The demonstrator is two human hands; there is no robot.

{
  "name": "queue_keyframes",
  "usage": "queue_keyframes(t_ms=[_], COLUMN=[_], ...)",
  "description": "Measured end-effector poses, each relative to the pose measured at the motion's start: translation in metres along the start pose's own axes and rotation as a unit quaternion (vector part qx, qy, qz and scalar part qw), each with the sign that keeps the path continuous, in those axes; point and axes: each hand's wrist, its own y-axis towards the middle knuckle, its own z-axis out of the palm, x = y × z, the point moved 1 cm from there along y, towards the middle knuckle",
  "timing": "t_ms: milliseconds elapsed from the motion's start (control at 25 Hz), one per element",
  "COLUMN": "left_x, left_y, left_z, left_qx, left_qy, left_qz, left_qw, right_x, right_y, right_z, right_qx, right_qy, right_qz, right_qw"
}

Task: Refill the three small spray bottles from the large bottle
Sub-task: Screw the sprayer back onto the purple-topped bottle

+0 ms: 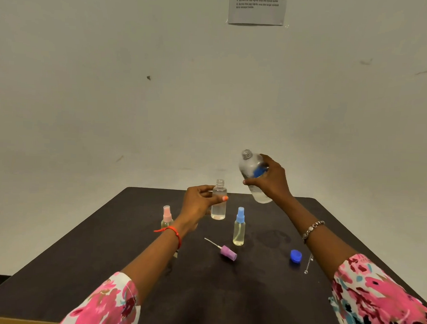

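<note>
A dark table (119, 268) fills the lower half of the frame, against a pale wall with a printed sheet (257, 8) at the top edge, its text too small to read.

At lower centre-left, a small spray bottle with a pink top (167, 217) stands on the table, partly hidden behind the person's left wrist. It holds some yellowish liquid.

Just right of it, the left hand (198, 205) is raised above the table, fingers and thumb wrapped around an open small bottle (219, 201) held upright. Its clear liquid sits low.

Below that, near centre, a purple spray top (228, 252) with its dip tube lies on its side on the table, presumably belonging to the open bottle.

To its right stands a small bottle with a blue spray top (239, 226), holding yellowish liquid.

Right of centre, the right hand (270, 180) grips the large bottle (252, 175), lifted, uncapped, and leaning slightly left toward the open bottle. Their mouths are apart.

At lower right, a blue cap (296, 256) rests on the table.

The step appears to be pouring into the open bottle. Next, the large bottle's mouth needs bringing over the narrow neck and tipping slowly.
</note>
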Motion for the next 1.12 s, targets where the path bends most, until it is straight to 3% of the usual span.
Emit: queue_keyframes(t_ms=[160,360,680,760,840,880,920,1000,1080,1120], left_x=[0.012,0.022,0.032,0.032,0.032,0.031,0.031,0.031,0.03,0.03], left_y=[0.007,0.011,0.013,0.013,0.012,0.012,0.012,0.011,0.01,0.009], left_z=[-0.002,-0.003,-0.01,-0.011,-0.011,-0.012,-0.012,-0.013,-0.014,-0.015], left_qx=[-0.007,-0.012,-0.03,-0.031,-0.033,-0.034,-0.036,-0.041,-0.042,-0.043], left_qy=[-0.003,-0.009,0.003,0.002,0.001,0.001,0.0,-0.003,-0.002,-0.003], left_qz=[-0.006,-0.014,-0.017,-0.016,-0.013,-0.013,-0.014,-0.014,-0.011,-0.011], left_qw=[1.0,1.0,0.999,0.999,0.999,0.999,0.999,0.999,0.999,0.999], right_x=[-0.045,-0.1,-0.116,-0.096,-0.069,-0.057,-0.046,-0.037,-0.038,-0.042], right_y=[-0.006,-0.029,-0.037,-0.034,-0.035,-0.036,-0.039,-0.049,-0.064,-0.072], right_z=[0.0,0.018,0.023,0.021,0.022,0.026,0.031,0.049,0.071,0.08], right_qx=[-0.053,-0.044,0.007,-0.062,-0.159,-0.154,-0.101,0.11,0.321,0.379], right_qy=[0.027,0.033,0.024,-0.007,-0.029,-0.018,-0.002,-0.023,-0.107,-0.143], right_qz=[0.111,0.209,0.267,0.231,0.107,0.041,-0.002,0.001,0.063,0.087], right_qw=[0.992,0.976,0.963,0.971,0.981,0.987,0.995,0.994,0.939,0.91])
